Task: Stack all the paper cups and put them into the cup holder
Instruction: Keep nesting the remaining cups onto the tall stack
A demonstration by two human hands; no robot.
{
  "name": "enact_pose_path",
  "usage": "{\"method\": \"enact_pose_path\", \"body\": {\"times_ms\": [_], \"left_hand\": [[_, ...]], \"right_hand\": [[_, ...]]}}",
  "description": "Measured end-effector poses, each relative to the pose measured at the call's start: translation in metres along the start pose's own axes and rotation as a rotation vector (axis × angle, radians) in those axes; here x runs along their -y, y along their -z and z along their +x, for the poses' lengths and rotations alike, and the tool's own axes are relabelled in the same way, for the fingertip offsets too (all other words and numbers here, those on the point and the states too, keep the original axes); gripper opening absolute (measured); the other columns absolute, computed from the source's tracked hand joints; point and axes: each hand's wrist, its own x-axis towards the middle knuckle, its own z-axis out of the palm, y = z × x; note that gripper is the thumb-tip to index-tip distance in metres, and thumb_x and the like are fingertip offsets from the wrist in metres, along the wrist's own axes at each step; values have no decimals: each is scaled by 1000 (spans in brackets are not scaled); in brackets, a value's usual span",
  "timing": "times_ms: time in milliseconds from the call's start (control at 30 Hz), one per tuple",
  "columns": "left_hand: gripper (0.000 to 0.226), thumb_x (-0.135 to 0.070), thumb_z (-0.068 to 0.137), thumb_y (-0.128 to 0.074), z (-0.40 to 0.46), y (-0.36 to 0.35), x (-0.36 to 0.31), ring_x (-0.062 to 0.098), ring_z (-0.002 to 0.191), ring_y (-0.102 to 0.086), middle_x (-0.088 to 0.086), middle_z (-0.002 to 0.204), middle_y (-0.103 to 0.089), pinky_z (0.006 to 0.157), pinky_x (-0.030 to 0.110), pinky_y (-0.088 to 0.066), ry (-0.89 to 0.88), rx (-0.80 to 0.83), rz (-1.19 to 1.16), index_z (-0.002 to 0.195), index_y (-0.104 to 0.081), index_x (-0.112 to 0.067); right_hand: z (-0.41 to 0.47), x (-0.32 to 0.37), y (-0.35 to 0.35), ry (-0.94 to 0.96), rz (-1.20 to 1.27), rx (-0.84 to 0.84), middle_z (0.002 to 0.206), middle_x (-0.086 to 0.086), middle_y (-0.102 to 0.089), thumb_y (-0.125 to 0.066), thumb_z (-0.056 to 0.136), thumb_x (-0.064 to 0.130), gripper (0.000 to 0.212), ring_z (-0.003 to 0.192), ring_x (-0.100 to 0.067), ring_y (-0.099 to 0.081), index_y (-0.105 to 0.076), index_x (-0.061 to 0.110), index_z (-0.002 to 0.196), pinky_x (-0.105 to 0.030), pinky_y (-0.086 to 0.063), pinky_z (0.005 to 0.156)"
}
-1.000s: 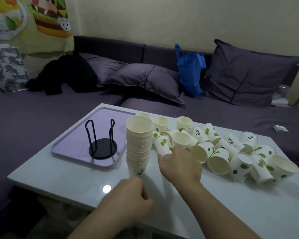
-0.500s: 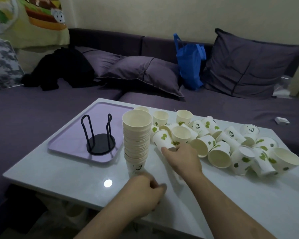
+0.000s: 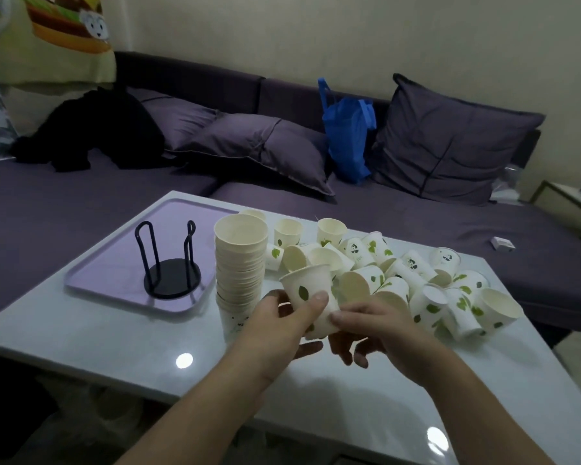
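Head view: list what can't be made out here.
- Base of the cup stack: hidden behind the left hand.
- Bottom of the held cup: covered by the fingers of both hands, including the right hand.
- Loose cups: overlapping, so no exact count.
- Small box on the sofa: too small to identify.

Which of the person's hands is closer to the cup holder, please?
Left. The left hand is just right of the cup holder, past the stack; the right hand is farther right.
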Motion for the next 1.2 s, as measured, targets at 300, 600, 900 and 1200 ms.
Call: {"method": "enact_pose_path", "body": {"times_ms": [300, 600, 900, 1200], "left_hand": [[72, -46, 77, -89, -5, 18, 2, 10, 103, -68, -15, 116, -67, 99, 44, -61, -39, -114, 293, 138, -52, -33], [74, -36, 81, -86, -19, 24, -17, -6, 96, -61, -28, 117, -59, 66, 12, -52, -247, -80, 371, 142, -45, -43], [62, -34, 70, -85, -35, 35, -69, -1, 102, -73, -14, 116, -74, 73, 11, -58, -631, -149, 150, 126, -59, -34], [64, -27, 77, -91, -5, 72, -76, 7, 125, -64, -19, 127, -68, 111, 43, -51, -726, -386, 269, 127, -55, -42]], "right_hand": [[57, -14, -13, 63, -688, -564, 153, 12, -43, -59, 96, 10, 60, 112, -13, -60, -43, 27, 151, -28, -52, 94], [94, -27, -24, 4, -762, -658, 112, 1, -60, -64, 96, 16, 18, 99, -19, -54, -61, 18, 115, -30, -41, 80], [59, -9, -19, 289, -594, -902, 90, 6, -53, -69, 100, 30, 30, 79, -7, -54, -52, 28, 74, -11, -36, 64], [44, 7, -20, 303, -327, -903, 134, 4, -50, -67, 101, 39, 18, 114, -19, -63, -64, 22, 106, -29, -54, 92]]}}
